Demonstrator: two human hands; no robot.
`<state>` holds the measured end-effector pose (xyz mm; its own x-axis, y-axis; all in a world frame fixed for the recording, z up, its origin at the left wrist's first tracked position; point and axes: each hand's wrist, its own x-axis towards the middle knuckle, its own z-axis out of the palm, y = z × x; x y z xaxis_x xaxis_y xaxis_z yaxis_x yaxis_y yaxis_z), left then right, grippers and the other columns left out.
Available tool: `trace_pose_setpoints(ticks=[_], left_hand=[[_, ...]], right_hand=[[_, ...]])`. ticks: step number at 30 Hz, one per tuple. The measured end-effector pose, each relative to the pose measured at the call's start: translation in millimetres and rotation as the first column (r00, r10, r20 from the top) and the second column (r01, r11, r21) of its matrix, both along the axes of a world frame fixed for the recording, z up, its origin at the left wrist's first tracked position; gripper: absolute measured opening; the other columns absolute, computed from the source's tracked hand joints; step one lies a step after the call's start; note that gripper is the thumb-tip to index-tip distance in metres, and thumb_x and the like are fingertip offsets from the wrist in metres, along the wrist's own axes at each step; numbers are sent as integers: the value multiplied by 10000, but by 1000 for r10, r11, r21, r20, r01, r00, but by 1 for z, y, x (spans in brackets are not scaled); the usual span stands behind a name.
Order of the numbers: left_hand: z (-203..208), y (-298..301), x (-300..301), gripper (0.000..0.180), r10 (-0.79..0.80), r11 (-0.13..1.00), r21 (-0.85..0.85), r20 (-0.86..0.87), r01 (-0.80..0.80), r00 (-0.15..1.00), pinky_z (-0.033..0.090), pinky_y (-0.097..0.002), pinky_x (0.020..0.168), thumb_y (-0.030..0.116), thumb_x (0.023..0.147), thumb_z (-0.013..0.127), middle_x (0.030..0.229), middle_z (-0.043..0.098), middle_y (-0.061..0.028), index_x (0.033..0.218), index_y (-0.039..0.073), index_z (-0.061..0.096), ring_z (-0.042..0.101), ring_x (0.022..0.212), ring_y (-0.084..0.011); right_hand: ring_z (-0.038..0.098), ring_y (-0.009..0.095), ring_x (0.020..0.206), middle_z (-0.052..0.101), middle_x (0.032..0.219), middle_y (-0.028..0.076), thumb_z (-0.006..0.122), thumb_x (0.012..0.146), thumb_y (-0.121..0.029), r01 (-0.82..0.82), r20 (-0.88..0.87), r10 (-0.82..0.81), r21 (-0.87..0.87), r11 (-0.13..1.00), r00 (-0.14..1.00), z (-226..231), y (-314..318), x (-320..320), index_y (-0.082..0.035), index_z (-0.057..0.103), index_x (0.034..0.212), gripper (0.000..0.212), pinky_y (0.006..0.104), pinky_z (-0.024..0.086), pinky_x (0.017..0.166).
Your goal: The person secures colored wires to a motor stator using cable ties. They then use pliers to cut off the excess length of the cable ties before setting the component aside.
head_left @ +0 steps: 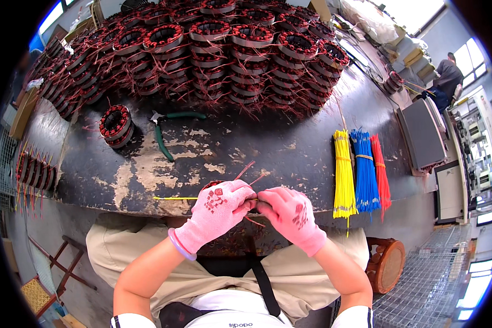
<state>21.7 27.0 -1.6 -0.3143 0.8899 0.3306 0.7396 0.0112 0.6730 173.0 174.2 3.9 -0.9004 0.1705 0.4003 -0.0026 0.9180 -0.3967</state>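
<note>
1. One large, dark work table with worn, chipped paint [290, 158] spreads beyond the grip and to both sides.
2. Many stacked grey metal rings with dark red windings [208, 63], trailing red wires, stand well beyond the grip.
3. Three tied wire bundles, yellow [344, 175], blue [365, 175] and red [381, 175], lie right of the grip.
4. Two pink-gloved hands, left hand [216, 210] and right hand [295, 218], meet fingertip to fingertip, each pinched together on thin wire [255, 200]; which strand, I cannot tell.
5. Green-handled pliers [159, 143], jaws pointing away from the person, lie beyond and left of the grip.
6. One lone red-wound ring [123, 135] sits farther left.
7. Another red-wound ring [212, 184], mostly hidden, is just behind the left hand.
8. One straight yellow wire [175, 198] sticks out left of that hand.
</note>
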Motion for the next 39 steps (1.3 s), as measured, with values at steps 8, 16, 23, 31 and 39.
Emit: trace_pose_setpoints(ticks=[8,16,23,31,39], left_hand=[[3,-1,0,130,-22,999,-36,7,22,1000,553,-392,753,101,805,739,956,691,-58,929,94,698,684,855,-286],[1,0,-1,153,-37,999,-10,-4,37,999,555,-391,748,110,818,739,973,693,-72,960,78,694,685,851,-302],[3,0,2,139,-3,999,-35,-7,2,1000,555,-392,739,104,821,736,967,687,-70,952,86,691,684,837,-298],[2,1,1,125,5,1000,-22,19,-5,1000,550,-393,744,99,821,725,962,684,-63,940,82,688,682,835,-297],[3,1,1,148,-14,1000,-19,-1,14,1000,552,-390,742,72,804,728,963,688,-63,946,81,688,685,842,-297]], right_hand=[[688,241,703,706,859,73,753,874,-218,275,200,-201,-483,831,959,9,-6,0,-73,666,978,198,330,536,648],[618,106,686,666,826,28,671,955,-217,282,350,14,-778,562,937,-3,3,2,-51,657,1051,193,263,491,619],[685,246,853,674,945,76,658,943,-183,82,216,-13,-314,946,976,12,-2,8,-62,637,1090,191,375,530,705],[680,280,883,662,1044,57,734,873,-223,19,129,-21,16,1000,991,3,-3,7,-101,613,1158,333,418,543,736],[674,195,741,676,830,65,730,874,-168,158,231,-39,-527,835,972,-5,3,-2,-68,657,1024,195,331,519,656]])
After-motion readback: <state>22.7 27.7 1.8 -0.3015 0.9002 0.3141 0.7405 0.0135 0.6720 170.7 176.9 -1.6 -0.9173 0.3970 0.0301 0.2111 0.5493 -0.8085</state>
